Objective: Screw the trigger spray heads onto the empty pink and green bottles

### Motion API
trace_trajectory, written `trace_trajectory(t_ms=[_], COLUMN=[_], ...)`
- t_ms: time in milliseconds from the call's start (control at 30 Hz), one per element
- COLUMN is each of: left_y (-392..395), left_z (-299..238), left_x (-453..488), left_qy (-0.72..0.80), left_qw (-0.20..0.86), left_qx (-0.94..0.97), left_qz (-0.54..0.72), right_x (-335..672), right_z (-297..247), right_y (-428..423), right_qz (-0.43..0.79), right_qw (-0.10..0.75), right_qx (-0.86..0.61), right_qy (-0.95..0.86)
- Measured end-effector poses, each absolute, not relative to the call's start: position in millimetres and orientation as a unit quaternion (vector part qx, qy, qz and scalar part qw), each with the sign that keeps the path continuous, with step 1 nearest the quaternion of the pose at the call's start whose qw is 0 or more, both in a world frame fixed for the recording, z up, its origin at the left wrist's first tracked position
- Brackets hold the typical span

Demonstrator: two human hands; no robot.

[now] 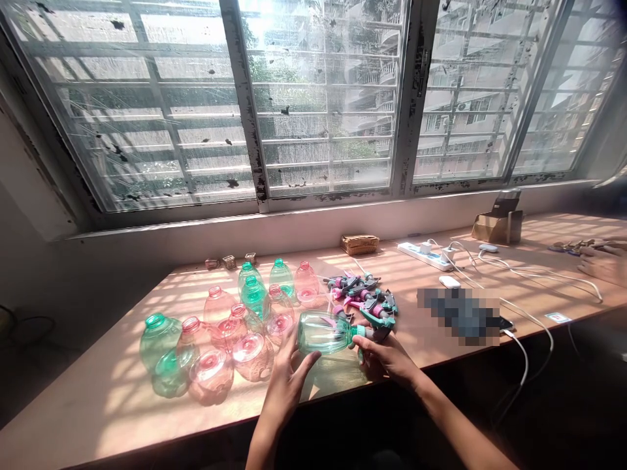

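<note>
A clear green plastic bottle (318, 334) lies sideways in the air just above the table's front edge, its neck to the right. My left hand (290, 373) is wrapped around its base end, thumb along the near side. At the neck, my right hand (385, 358) grips a green and grey trigger spray head (375, 333) that meets the bottle's mouth. Whether its thread is engaged I cannot tell. Behind the bottle is a heap of grey, pink and green spray heads (362, 292). To the left stand several open-mouthed bottles, among them a green one (157, 336) and a pink one (215, 305).
A brown box (360, 245) sits by the windowsill. On the right are a white power strip (425, 255) with cables, a blurred-out phone (460, 315) and a cardboard holder (498, 225). Another person's hand (607, 261) rests at the table's far right.
</note>
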State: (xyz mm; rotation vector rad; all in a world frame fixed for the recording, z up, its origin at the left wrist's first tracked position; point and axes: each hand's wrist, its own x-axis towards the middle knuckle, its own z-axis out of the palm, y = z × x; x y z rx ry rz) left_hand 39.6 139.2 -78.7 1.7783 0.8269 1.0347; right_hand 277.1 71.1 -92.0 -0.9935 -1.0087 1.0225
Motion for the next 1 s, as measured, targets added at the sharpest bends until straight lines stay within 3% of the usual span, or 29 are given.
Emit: trace_trajectory(t_ms=[400,1000], left_y=[132,137], left_z=[-70,-73], left_x=[41,40], left_qy=[0.324,0.35], left_qw=[0.49,0.454], left_qx=[0.696,0.678], left_qz=[0.413,0.46], right_x=[278,278], right_z=[-96,-87], right_y=[71,68], right_qz=[0.453,0.453], right_qw=[0.636,0.635], right_qx=[-0.444,-0.479], right_qy=[-0.44,-0.402])
